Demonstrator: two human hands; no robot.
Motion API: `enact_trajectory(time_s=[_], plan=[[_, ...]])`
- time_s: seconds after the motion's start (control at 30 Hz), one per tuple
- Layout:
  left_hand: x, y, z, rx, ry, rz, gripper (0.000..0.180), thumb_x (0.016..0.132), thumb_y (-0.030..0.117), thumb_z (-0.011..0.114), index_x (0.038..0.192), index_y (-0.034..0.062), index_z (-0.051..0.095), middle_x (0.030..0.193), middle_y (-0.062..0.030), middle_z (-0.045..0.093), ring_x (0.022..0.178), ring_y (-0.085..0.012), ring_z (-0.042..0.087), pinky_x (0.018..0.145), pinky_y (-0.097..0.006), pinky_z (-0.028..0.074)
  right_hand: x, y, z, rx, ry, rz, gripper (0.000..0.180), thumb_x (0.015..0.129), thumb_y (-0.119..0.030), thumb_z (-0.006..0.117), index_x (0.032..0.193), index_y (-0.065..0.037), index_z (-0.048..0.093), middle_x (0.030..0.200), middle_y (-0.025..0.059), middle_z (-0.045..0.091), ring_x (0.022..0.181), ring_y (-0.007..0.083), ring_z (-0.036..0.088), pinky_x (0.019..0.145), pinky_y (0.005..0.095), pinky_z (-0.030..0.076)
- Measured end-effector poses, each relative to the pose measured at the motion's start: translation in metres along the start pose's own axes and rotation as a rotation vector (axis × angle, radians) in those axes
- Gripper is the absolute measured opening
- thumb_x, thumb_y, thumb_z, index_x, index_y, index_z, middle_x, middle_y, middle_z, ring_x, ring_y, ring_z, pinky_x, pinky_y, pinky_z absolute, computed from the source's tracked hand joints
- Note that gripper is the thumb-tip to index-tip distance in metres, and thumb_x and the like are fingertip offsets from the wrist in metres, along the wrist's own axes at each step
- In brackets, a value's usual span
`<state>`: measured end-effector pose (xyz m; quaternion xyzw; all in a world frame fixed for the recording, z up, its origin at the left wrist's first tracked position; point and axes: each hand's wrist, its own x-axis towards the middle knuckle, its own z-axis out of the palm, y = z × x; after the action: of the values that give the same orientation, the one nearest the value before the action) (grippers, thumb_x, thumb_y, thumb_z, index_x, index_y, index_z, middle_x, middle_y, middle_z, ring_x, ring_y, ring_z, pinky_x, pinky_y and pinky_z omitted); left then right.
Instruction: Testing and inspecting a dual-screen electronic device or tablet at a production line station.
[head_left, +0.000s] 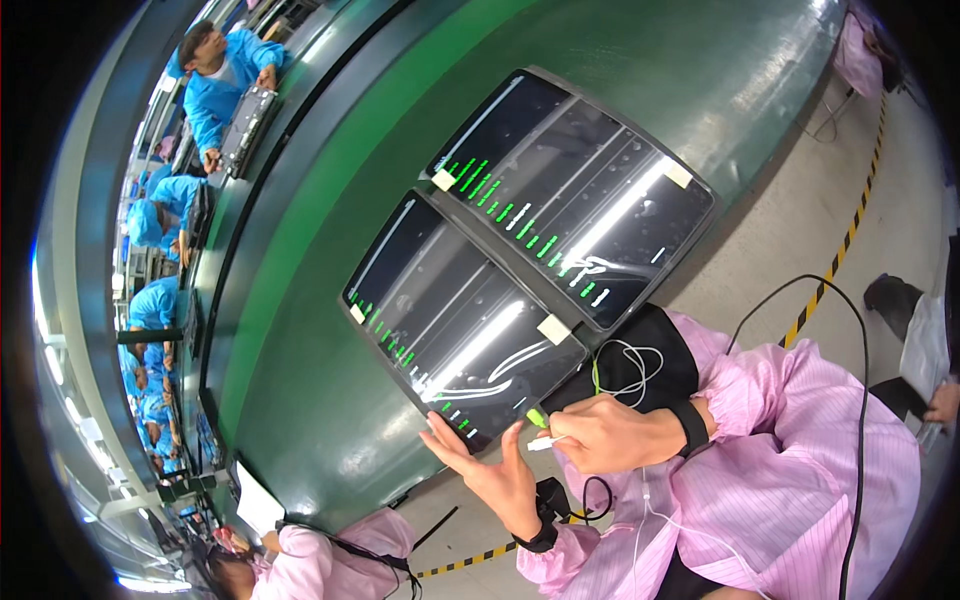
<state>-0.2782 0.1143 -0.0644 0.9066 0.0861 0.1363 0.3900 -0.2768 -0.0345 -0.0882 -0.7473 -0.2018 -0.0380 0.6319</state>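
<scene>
Two flat display panels lie side by side, dark and glossy, with rows of green characters: the nearer panel (455, 345) and the farther panel (585, 200). Small cream tape pieces (555, 329) stick to both. At the nearer panel's lower corner, my left hand (497, 487) has its fingers spread, the fingertips at the edge; it holds nothing. My right hand (615, 437) pinches a white cable plug (541, 443) just off that panel's near edge. Beside the plug is a bright green piece (537, 417); whether my fingers touch it, I cannot tell. Black bands circle both wrists.
The panels rest on a green tabletop (310, 420). A looped white cable (640, 362) lies over a black item beside the right hand. A black cable (862, 420) runs past my right sleeve. Co-workers in blue (215, 100) sit across; one in pink (330, 555) is at left.
</scene>
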Motion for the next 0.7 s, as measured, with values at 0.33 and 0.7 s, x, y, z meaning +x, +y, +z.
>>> enact_trajectory(time_s=[0.33, 0.7], plan=[[0.006, -0.001, -0.021, -0.152, -0.069, 0.076, 0.081, 0.075, -0.002, 0.064, 0.141, -0.0007, 0.017, 0.14, -0.0204, 0.034, 0.132, -0.0292, 0.029, 0.109, -0.042, 0.02, -0.01, -0.014, -0.081, -0.02, 0.159, 0.028, 0.023, 0.073, -0.001, 0.063, 0.062, -0.003, 0.043, 0.046, 0.0106, 0.042, 0.039, 0.0257, 0.048, 0.038, 0.036, 0.034], [0.146, 0.072, -0.025, -0.302, -0.329, 0.141, 0.047, 0.093, 0.018, 0.052, 0.131, -0.0029, 0.035, 0.126, -0.0205, 0.047, 0.118, -0.0254, 0.048, 0.097, -0.036, 0.041, -0.031, 0.02, -0.138, -0.362, 0.397, 0.018, 0.044, 0.067, 0.008, 0.069, 0.054, -0.008, 0.03, 0.047, 0.0061, 0.042, 0.055, 0.0189, 0.065, 0.04, 0.0264, 0.038]])
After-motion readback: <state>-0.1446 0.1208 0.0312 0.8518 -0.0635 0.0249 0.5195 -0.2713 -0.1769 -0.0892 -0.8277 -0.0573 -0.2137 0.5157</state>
